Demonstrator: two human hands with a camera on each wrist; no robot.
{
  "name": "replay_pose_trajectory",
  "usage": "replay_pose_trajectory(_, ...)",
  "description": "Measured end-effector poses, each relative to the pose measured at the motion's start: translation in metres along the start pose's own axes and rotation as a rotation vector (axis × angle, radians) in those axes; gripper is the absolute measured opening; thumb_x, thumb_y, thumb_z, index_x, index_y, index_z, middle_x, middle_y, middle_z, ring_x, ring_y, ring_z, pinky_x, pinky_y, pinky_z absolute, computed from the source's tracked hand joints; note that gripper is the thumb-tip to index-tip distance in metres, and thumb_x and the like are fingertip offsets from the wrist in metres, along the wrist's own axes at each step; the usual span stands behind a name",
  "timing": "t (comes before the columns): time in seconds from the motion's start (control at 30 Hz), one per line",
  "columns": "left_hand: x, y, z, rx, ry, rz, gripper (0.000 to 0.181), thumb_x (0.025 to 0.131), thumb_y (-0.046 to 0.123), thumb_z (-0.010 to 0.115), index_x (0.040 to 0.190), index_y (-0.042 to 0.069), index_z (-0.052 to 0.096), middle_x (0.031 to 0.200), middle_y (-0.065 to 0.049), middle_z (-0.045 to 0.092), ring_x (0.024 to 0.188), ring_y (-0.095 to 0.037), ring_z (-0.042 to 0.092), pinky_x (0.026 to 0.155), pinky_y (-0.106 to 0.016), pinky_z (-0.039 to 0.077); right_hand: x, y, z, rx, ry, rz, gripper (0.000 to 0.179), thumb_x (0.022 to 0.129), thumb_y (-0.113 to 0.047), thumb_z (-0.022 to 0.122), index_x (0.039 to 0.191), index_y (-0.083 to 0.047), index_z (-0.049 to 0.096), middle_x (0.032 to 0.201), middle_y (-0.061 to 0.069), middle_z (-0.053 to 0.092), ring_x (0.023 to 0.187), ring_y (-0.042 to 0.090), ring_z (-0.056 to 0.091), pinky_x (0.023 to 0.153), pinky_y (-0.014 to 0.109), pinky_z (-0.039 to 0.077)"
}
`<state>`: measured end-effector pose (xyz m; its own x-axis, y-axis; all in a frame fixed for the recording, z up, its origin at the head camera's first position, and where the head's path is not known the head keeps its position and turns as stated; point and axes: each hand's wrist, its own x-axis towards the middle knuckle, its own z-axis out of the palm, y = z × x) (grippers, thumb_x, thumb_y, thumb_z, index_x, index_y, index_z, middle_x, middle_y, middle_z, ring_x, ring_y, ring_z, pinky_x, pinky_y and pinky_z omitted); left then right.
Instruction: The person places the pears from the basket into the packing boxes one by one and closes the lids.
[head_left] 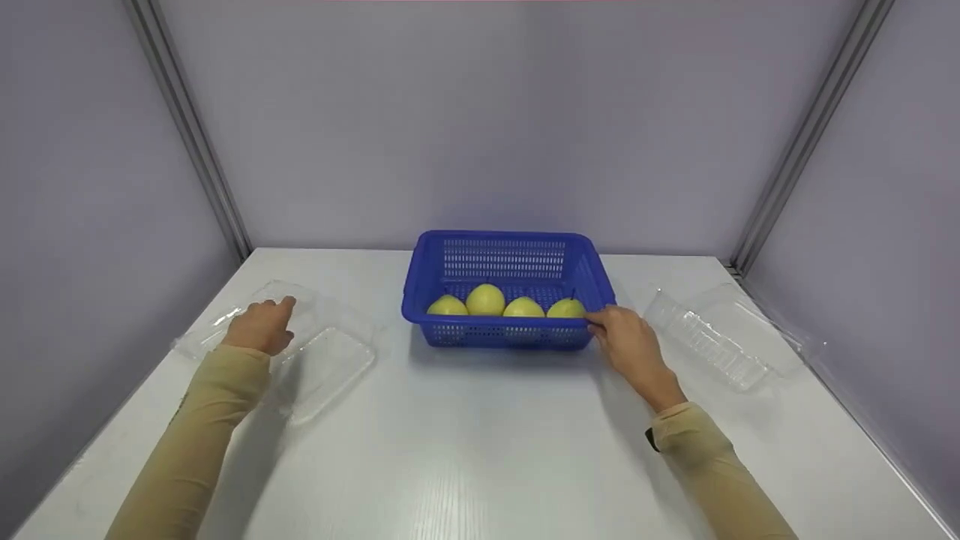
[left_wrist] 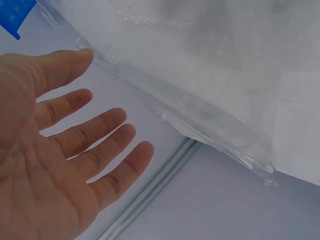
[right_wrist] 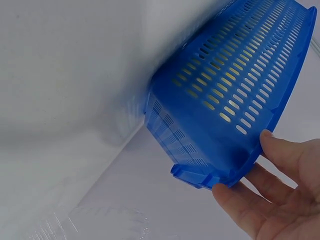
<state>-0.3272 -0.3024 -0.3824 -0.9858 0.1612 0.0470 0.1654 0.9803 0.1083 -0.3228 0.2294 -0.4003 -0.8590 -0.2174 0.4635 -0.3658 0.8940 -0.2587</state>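
A blue plastic basket (head_left: 510, 331) with slotted walls stands at the middle of the table. Several yellow pears (head_left: 486, 299) with dark stems lie in a row along its near wall. My right hand (head_left: 630, 349) pinches the rim at the near right corner; in the right wrist view the thumb (right_wrist: 280, 150) is on one side of the rim and fingers are on the other. My left hand (head_left: 260, 327) is over a clear plastic clamshell box (head_left: 330, 367) at the left. Its fingers are spread and hold nothing in the left wrist view (left_wrist: 75, 135).
Another clear plastic clamshell box (head_left: 720, 349) lies open on the right of the white table (head_left: 465, 442). Pale partition walls (head_left: 495, 120) with grey metal corner posts (head_left: 810, 135) enclose the table at the back and sides.
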Motion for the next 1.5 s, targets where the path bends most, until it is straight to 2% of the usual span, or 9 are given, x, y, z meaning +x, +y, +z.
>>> replay_pose_trajectory(0.1, -0.003, -0.003, 0.002, 0.01, -0.017, -0.037, 0.053, 0.088, 0.005, 0.061, 0.133, -0.011, 0.039, 0.112, -0.04, 0.056, 0.1, -0.058, 0.056, 0.077, -0.064, 0.051, 0.0, -0.001, -0.001, 0.004, -0.002, -0.002, 0.023, 0.091, -0.008, 0.067, 0.112, -0.001, 0.072, 0.106, 0.018, 0.072, 0.1, 0.038, 0.067, 0.083, 0.053, 0.054)
replay_pose_trajectory(0.27, -0.009, -0.003, 0.005, -0.005, -0.061, -0.085, 0.047, 0.086, 0.001, 0.056, 0.128, -0.013, 0.041, 0.107, -0.041, 0.058, 0.095, -0.057, 0.06, 0.074, -0.062, 0.052, 0.001, -0.002, -0.003, 0.003, -0.008, -0.004, 0.023, 0.091, -0.008, 0.066, 0.112, 0.0, 0.072, 0.106, 0.019, 0.071, 0.1, 0.039, 0.067, 0.084, 0.053, 0.053)
replay_pose_trajectory(0.4, -0.01, -0.006, 0.009, -0.021, -0.105, -0.098, 0.05, 0.088, 0.001, 0.056, 0.132, -0.016, 0.038, 0.11, -0.042, 0.058, 0.097, -0.055, 0.061, 0.077, -0.059, 0.053, 0.002, -0.003, -0.003, 0.005, -0.018, 0.0, 0.023, 0.092, -0.009, 0.066, 0.112, 0.0, 0.072, 0.105, 0.019, 0.071, 0.1, 0.039, 0.067, 0.084, 0.053, 0.053)
replay_pose_trajectory(0.6, -0.007, -0.009, 0.011, -0.022, -0.051, -0.043, 0.037, 0.086, -0.006, 0.056, 0.121, -0.014, 0.049, 0.102, -0.039, 0.061, 0.092, -0.055, 0.062, 0.074, -0.06, 0.053, 0.001, -0.003, -0.003, 0.0, -0.022, 0.01, 0.023, 0.092, -0.009, 0.066, 0.113, -0.001, 0.072, 0.105, 0.019, 0.072, 0.1, 0.039, 0.067, 0.084, 0.053, 0.053)
replay_pose_trajectory(0.73, -0.006, -0.01, 0.009, -0.041, -0.045, 0.002, 0.031, 0.082, -0.009, 0.055, 0.113, -0.013, 0.055, 0.104, -0.039, 0.062, 0.094, -0.055, 0.061, 0.079, -0.06, 0.052, 0.001, -0.004, -0.003, 0.0, -0.011, 0.006, 0.023, 0.091, -0.008, 0.067, 0.112, -0.001, 0.072, 0.105, 0.019, 0.072, 0.098, 0.039, 0.067, 0.083, 0.053, 0.053)
replay_pose_trajectory(1.0, -0.007, -0.009, 0.004, -0.217, -0.226, -0.016, 0.046, 0.085, 0.004, 0.062, 0.126, -0.015, 0.052, 0.113, -0.034, 0.06, 0.107, -0.05, 0.057, 0.089, -0.059, 0.049, 0.001, -0.004, -0.003, -0.001, 0.014, 0.001, 0.022, 0.09, -0.008, 0.068, 0.111, -0.002, 0.073, 0.105, 0.018, 0.072, 0.098, 0.039, 0.068, 0.08, 0.053, 0.054)
replay_pose_trajectory(1.17, -0.013, 0.0, 0.001, -0.276, -0.26, 0.016, 0.045, 0.084, 0.006, 0.065, 0.12, -0.019, 0.055, 0.105, -0.03, 0.066, 0.094, -0.041, 0.066, 0.08, -0.05, 0.055, 0.0, -0.002, -0.002, -0.002, 0.018, -0.004, 0.022, 0.09, -0.008, 0.068, 0.111, -0.002, 0.073, 0.104, 0.018, 0.072, 0.097, 0.039, 0.068, 0.08, 0.053, 0.054)
replay_pose_trajectory(1.3, -0.019, 0.011, 0.0, -0.351, -0.3, -0.015, 0.043, 0.087, 0.008, 0.065, 0.118, -0.02, 0.055, 0.096, -0.027, 0.07, 0.079, -0.032, 0.069, 0.068, -0.04, 0.058, 0.0, -0.001, -0.002, 0.005, 0.014, -0.009, 0.022, 0.09, -0.008, 0.067, 0.111, -0.001, 0.073, 0.103, 0.018, 0.072, 0.097, 0.039, 0.068, 0.08, 0.054, 0.054)
replay_pose_trajectory(1.5, -0.025, 0.026, 0.002, -0.416, -0.317, -0.022, 0.037, 0.087, 0.012, 0.066, 0.113, -0.014, 0.057, 0.09, -0.02, 0.069, 0.075, -0.026, 0.068, 0.065, -0.035, 0.058, 0.0, -0.002, -0.004, 0.002, 0.006, -0.003, 0.022, 0.09, -0.007, 0.067, 0.111, -0.001, 0.073, 0.104, 0.019, 0.072, 0.098, 0.04, 0.068, 0.081, 0.054, 0.054)
